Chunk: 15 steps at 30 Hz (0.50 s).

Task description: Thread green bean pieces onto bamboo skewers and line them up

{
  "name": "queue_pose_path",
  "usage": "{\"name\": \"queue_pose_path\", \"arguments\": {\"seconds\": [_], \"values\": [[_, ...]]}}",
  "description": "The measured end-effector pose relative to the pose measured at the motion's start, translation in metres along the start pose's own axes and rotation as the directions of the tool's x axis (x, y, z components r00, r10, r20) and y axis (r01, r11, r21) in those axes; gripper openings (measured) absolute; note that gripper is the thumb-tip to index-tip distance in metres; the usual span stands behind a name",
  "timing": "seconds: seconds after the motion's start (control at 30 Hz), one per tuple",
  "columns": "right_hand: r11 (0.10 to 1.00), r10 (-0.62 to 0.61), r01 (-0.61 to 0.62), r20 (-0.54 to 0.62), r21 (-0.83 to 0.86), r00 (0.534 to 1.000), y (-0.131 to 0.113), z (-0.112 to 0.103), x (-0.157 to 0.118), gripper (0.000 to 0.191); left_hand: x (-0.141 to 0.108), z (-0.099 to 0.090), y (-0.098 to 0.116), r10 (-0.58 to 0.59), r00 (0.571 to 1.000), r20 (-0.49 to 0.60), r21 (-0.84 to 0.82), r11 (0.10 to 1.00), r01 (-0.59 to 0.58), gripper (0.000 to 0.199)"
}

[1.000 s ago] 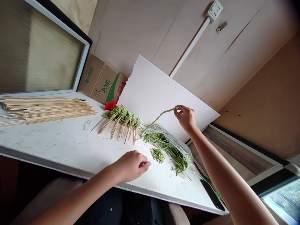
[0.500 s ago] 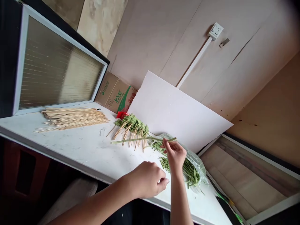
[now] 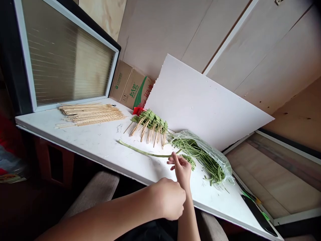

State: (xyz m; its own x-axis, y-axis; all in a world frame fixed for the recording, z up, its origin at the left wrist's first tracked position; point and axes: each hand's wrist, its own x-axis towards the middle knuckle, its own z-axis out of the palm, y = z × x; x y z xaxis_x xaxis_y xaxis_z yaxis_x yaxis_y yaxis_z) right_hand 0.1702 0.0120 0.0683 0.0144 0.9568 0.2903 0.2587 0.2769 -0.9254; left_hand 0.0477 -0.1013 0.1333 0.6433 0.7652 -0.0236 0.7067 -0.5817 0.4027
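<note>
A long green bean point(image 3: 144, 152) stretches leftward over the white table, pinched near its right end by the thumb and fingers of my right hand point(image 3: 182, 167). My left hand point(image 3: 170, 199) is curled into a fist in front of my right forearm; its fingertips are hidden, so whatever it may hold does not show. Just beyond the bean lies a row of green beans threaded on skewers point(image 3: 151, 124), their bare sticks pointing towards me. A small pile of green pieces point(image 3: 188, 160) sits right behind my right hand. Further right, a clear plastic bag point(image 3: 225, 160) spills loose long beans point(image 3: 205, 155).
Bare bamboo skewers point(image 3: 92, 114) lie in a heap on the left of the white table point(image 3: 100, 144). A cardboard box point(image 3: 132, 85) and a leaning white board point(image 3: 200, 100) stand at the back. A dark flat object point(image 3: 259, 216) rests at the right end.
My right hand has lowered with the long bean, which now hangs nearer the table's front. My left fist has come closer to my right forearm. The camera view has shifted.
</note>
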Motion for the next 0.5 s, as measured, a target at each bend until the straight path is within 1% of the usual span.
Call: {"name": "queue_pose_path", "arguments": {"seconds": [0.13,0.17,0.23,0.3,0.37,0.43,0.5], "values": [[0.997,-0.028,0.028,-0.008,-0.069,1.000,-0.001,-0.002,-0.003,0.051,0.002,-0.002,-0.008,-0.018,0.999,-0.033,0.025,1.000,0.019,0.028],[0.995,-0.048,0.046,-0.014,-0.090,0.999,-0.001,-0.003,-0.003,0.050,0.002,-0.005,-0.010,-0.031,0.997,-0.065,0.043,0.998,0.034,0.027],[0.988,-0.105,0.100,-0.037,-0.117,0.994,0.001,-0.004,-0.002,0.045,0.005,-0.010,-0.018,-0.077,0.982,-0.173,0.077,0.993,0.091,0.021],[0.981,-0.165,0.158,-0.063,-0.111,0.984,0.002,-0.006,-0.002,0.040,0.009,-0.016,-0.027,-0.137,0.943,-0.304,0.088,0.981,0.171,0.015],[0.978,-0.191,0.184,-0.068,-0.098,0.979,0.001,-0.008,-0.002,0.037,0.014,-0.020,-0.036,-0.181,0.885,-0.429,0.062,0.972,0.229,0.019],[0.978,-0.189,0.182,-0.063,-0.105,0.980,-0.001,-0.009,-0.004,0.037,0.018,-0.021,-0.045,-0.221,0.839,-0.497,-0.003,0.968,0.253,0.021],[0.978,-0.182,0.175,-0.056,-0.113,0.982,-0.003,-0.011,-0.006,0.038,0.020,-0.021,-0.052,-0.261,0.817,-0.514,-0.073,0.962,0.261,0.022]]}}
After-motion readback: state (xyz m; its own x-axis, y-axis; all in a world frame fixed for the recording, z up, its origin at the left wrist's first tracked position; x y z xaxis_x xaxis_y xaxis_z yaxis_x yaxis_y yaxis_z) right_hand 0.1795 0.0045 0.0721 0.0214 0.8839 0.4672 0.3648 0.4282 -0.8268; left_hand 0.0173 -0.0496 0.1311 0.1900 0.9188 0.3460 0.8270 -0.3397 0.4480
